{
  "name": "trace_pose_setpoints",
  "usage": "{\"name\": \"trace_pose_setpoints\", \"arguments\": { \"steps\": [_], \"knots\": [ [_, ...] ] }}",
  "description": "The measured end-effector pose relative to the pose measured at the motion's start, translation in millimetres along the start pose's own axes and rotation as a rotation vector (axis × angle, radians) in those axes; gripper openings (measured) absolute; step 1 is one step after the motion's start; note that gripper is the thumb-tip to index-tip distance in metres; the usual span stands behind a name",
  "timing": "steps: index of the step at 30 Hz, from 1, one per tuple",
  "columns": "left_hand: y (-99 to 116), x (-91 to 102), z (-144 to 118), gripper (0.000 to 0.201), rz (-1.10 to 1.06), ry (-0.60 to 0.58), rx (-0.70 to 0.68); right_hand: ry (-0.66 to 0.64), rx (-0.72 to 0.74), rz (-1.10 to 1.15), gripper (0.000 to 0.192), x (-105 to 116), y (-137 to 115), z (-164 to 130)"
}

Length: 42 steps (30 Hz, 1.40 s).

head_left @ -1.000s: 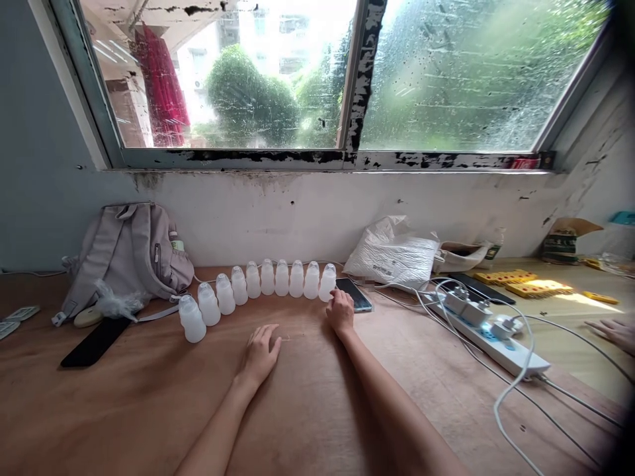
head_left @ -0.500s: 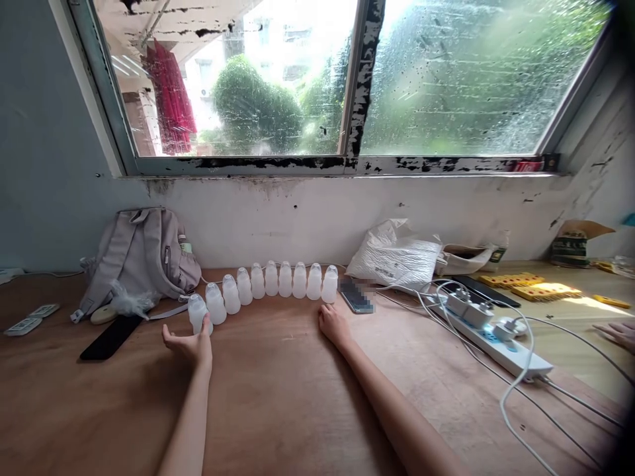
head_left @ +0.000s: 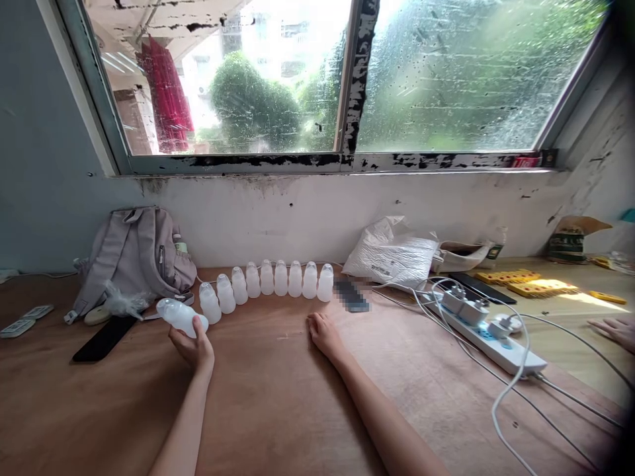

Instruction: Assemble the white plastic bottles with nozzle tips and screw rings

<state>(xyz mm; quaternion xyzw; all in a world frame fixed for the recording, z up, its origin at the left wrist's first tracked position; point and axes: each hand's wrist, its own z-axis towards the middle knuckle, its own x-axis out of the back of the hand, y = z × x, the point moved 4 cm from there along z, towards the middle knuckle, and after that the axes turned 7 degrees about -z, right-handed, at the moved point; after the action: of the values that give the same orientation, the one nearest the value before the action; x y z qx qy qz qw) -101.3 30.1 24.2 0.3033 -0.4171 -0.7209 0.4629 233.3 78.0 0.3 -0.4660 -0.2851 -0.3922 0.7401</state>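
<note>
My left hand (head_left: 197,350) is wrapped around a frosted white baby bottle (head_left: 174,314), holding it tilted on its side with its clear domed cap pointing left. Several matching bottles (head_left: 280,278) stand upright in a curved row along the back of the brown table (head_left: 268,396). The nearest of them, the row's left-end bottle (head_left: 210,304), is just right of the held one. On the tabletop below the right end of the row lies my right hand (head_left: 324,334), its fingers curled in and nothing visible in them.
A grey backpack (head_left: 141,254), a clear plastic bag (head_left: 124,301) and a black phone (head_left: 103,340) lie at left. To the right are a silver padded bag (head_left: 391,254), a blurred phone (head_left: 353,296) and a power strip (head_left: 496,344) with loose white cables. Another person's hand (head_left: 615,330) is at far right.
My left hand has closed on the left-end bottle, lifted it out of the row and tipped it leftward. My right hand has drawn slightly back from the right-end bottle.
</note>
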Motion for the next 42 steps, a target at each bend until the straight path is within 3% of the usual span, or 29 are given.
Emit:
{"name": "trace_pose_setpoints", "arguments": {
  "steps": [2, 4, 8, 10, 12, 16, 18, 22, 25, 28, 31, 33, 36, 39, 42],
  "knots": [
    [15, -3.8, -11, 0.044, -0.012, -0.153, -0.105, 0.016, -0.033, 0.084, 0.022, 3, -2, 1],
    [30, -12.9, -29, 0.038, -0.013, -0.399, -0.213, 0.011, -0.085, 0.306, 0.024, 5, -10, 1],
    [58, -29.4, -82, 0.038, -0.064, -0.921, -0.412, -0.125, -0.236, 1.116, 0.041, 7, -43, -9],
    [69, -32.4, -104, 0.038, -0.092, -1.077, -0.392, -0.217, -0.211, 1.313, 0.046, 9, -65, -17],
    [78, -33.1, -119, 0.037, -0.135, -1.172, -0.327, -0.234, -0.198, 1.321, 0.045, 14, -80, -23],
    [88, -32.4, -129, 0.036, -0.255, -1.237, -0.073, -0.164, -0.242, 1.283, 0.029, 22, -85, -27],
    [86, -33.4, -135, 0.037, -0.347, -1.308, 0.211, -0.196, -0.257, 1.332, 0.026, 23, -84, -25],
    [81, -33.3, -156, 0.051, -0.617, -1.45, 0.953, -0.337, -0.319, 1.467, 0.03, 20, -81, -22],
    [79, -31.9, -162, 0.055, -0.706, -1.486, 1.241, -0.32, -0.357, 1.515, 0.035, 17, -69, -16],
    [75, -31.0, -160, 0.055, -0.711, -1.507, 1.302, -0.127, -0.365, 1.371, 0.036, 16, -42, -6],
    [74, -31.7, -155, 0.05, -0.735, -1.463, 1.277, 0.147, -0.322, 0.846, 0.043, 24, -6, 3],
    [74, -32.6, -152, 0.047, -0.747, -1.417, 1.247, 0.251, -0.288, 0.477, 0.049, 27, 12, 8],
    [76, -33.6, -149, 0.043, -0.732, -1.362, 1.217, 0.229, -0.304, 0.216, 0.048, 23, 30, 11],
    [79, -33.6, -146, 0.041, -0.72, -1.328, 1.162, 0.194, -0.376, 0.176, 0.048, 17, 41, 10],
    [79, -34.0, -145, 0.042, -0.692, -1.324, 1.079, 0.289, -0.41, 0.207, 0.053, 21, 39, 5]
  ]
}}
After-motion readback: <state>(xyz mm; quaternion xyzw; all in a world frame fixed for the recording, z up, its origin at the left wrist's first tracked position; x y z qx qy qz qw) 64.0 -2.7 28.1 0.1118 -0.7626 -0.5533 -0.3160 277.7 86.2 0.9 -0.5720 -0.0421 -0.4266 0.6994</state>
